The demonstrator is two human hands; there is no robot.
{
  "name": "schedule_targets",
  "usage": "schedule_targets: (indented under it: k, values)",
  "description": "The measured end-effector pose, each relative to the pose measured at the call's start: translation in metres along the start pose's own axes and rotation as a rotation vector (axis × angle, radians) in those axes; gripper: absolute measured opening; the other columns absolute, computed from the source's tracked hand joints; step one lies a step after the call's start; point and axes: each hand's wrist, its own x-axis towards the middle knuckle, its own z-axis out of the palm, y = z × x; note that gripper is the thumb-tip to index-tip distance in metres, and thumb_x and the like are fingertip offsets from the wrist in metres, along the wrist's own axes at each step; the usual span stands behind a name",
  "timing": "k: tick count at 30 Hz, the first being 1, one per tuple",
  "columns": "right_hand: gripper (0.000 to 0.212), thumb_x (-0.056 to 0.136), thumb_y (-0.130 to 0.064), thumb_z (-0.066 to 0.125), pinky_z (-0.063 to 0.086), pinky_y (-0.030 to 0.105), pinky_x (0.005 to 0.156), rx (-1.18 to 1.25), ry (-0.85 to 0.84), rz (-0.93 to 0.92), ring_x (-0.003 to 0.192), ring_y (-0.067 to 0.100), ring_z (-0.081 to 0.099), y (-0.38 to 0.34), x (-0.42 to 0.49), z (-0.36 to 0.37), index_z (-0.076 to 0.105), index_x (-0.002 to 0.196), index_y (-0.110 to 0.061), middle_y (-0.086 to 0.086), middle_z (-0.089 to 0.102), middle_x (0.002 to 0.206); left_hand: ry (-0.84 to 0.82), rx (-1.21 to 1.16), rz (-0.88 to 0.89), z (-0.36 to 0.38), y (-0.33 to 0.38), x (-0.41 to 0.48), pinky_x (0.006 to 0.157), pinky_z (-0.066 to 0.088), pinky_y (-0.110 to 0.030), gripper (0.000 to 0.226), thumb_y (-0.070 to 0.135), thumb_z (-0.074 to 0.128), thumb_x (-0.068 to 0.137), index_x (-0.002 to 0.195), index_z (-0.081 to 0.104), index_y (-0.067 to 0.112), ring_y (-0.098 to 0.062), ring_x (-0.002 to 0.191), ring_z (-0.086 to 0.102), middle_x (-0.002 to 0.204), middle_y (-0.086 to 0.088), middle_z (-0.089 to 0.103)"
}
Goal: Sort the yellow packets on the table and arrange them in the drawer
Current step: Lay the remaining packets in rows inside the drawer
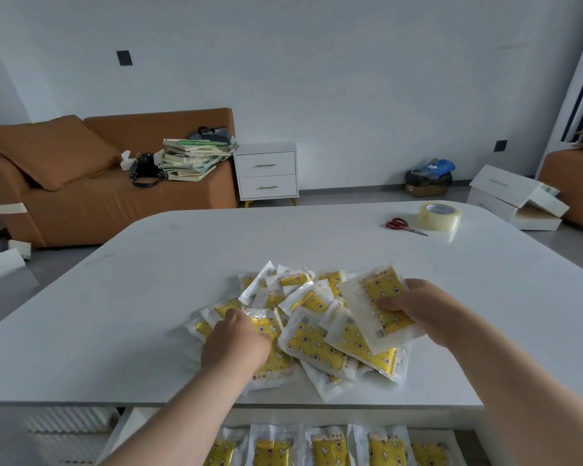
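A loose pile of yellow packets [312, 334] in clear wrappers lies on the white table [148, 297], near its front edge. My right hand [418, 307] holds a small stack of packets [381, 307] at the pile's right side, thumb on top. My left hand [236, 341] lies on the pile's left part, its fingers curled round one packet [270, 334]. Below the table edge an open drawer [132, 428] shows a row of several yellow packets [330, 447] standing side by side.
Red-handled scissors [405, 226] and a roll of clear tape [440, 216] lie at the table's far right. Beyond stand an orange sofa [81, 196] with stacked books, a white nightstand [266, 171], and white drawer parts [515, 196] on the floor.
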Motion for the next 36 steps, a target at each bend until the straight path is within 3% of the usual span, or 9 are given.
schedule_targets:
  k: [4,9,14,17,20,24,30,34,36]
  values:
    - [0.026,0.084,-0.007,0.074,0.058,0.04,0.078,-0.024,-0.02,0.042,0.088,0.031,0.071,0.011,0.0,0.006,0.066,0.109,-0.008,0.013,0.074,0.097,-0.072,-0.127,-0.061,0.004,0.003,0.015,0.061,0.042,-0.029,0.053,0.02,0.062,0.085,0.131,0.039,0.008,-0.026,0.093,0.059,0.107,-0.006,0.058]
    - [0.023,0.084,-0.009,0.074,0.059,0.04,0.077,-0.051,-0.031,0.061,0.086,0.031,0.072,0.016,0.001,0.008,0.068,0.106,-0.009,0.013,0.075,0.096,-0.097,-0.329,-0.142,0.008,0.006,0.028,0.057,0.044,-0.027,0.056,0.011,0.064,0.081,0.132,0.04,0.005,-0.022,0.08,0.057,0.083,0.0,0.049]
    - [0.022,0.084,-0.008,0.075,0.059,0.043,0.082,-0.01,-0.033,0.083,0.088,0.032,0.072,0.015,0.0,0.003,0.068,0.105,-0.008,0.014,0.075,0.096,-0.081,-0.557,-0.197,0.002,0.002,0.04,0.06,0.048,-0.029,0.051,0.005,0.069,0.08,0.122,0.038,0.005,-0.022,0.078,0.054,0.097,-0.01,0.053]
    - [0.019,0.085,-0.006,0.073,0.058,0.046,0.085,0.03,-0.032,0.092,0.09,0.033,0.072,0.012,-0.002,0.002,0.068,0.104,-0.007,0.015,0.075,0.098,-0.095,-0.748,-0.24,-0.007,-0.009,0.047,0.067,0.059,-0.045,0.054,-0.002,0.077,0.071,0.114,0.045,0.001,-0.033,0.084,0.066,0.104,-0.018,0.062]
    - [0.015,0.087,-0.005,0.067,0.058,0.047,0.087,0.073,-0.008,0.106,0.091,0.035,0.07,0.007,-0.006,0.003,0.066,0.102,-0.006,0.017,0.073,0.098,-0.213,-0.974,-0.316,-0.018,-0.023,0.048,0.066,0.058,-0.06,0.034,-0.012,0.074,0.074,0.104,0.06,-0.006,-0.041,0.076,0.071,0.095,-0.026,0.07]
    - [0.02,0.083,-0.006,0.061,0.054,0.05,0.095,0.171,0.056,0.155,0.098,0.038,0.068,0.001,-0.009,0.004,0.063,0.102,-0.005,0.02,0.069,0.102,-0.308,-1.071,-0.344,-0.026,-0.04,0.045,0.062,0.053,-0.049,0.014,-0.014,0.06,0.086,0.096,0.062,-0.005,-0.037,0.076,0.067,0.091,-0.025,0.067]
    - [0.015,0.083,-0.005,0.061,0.055,0.047,0.093,0.226,0.056,0.169,0.088,0.035,0.065,-0.007,-0.017,0.009,0.061,0.098,-0.005,0.019,0.067,0.101,-0.288,-1.121,-0.278,-0.041,-0.049,0.041,0.058,0.054,-0.043,0.018,-0.008,0.057,0.091,0.104,0.062,0.002,-0.035,0.077,0.067,0.094,-0.021,0.068]
    - [0.015,0.084,-0.004,0.061,0.057,0.046,0.089,0.231,0.041,0.157,0.088,0.035,0.066,-0.012,-0.021,0.012,0.061,0.1,-0.004,0.02,0.068,0.103,-0.287,-1.222,-0.208,-0.05,-0.054,0.042,0.08,0.055,-0.055,0.032,-0.009,0.058,0.089,0.119,0.06,0.003,-0.039,0.099,0.067,0.114,-0.023,0.067]
    - [0.017,0.085,-0.002,0.061,0.056,0.047,0.091,0.195,0.006,0.128,0.092,0.037,0.068,-0.014,-0.025,0.012,0.063,0.102,-0.003,0.021,0.069,0.105,-0.313,-1.254,-0.196,-0.054,-0.057,0.041,0.08,0.054,-0.056,0.032,-0.008,0.059,0.088,0.119,0.061,0.002,-0.041,0.099,0.067,0.114,-0.025,0.067]
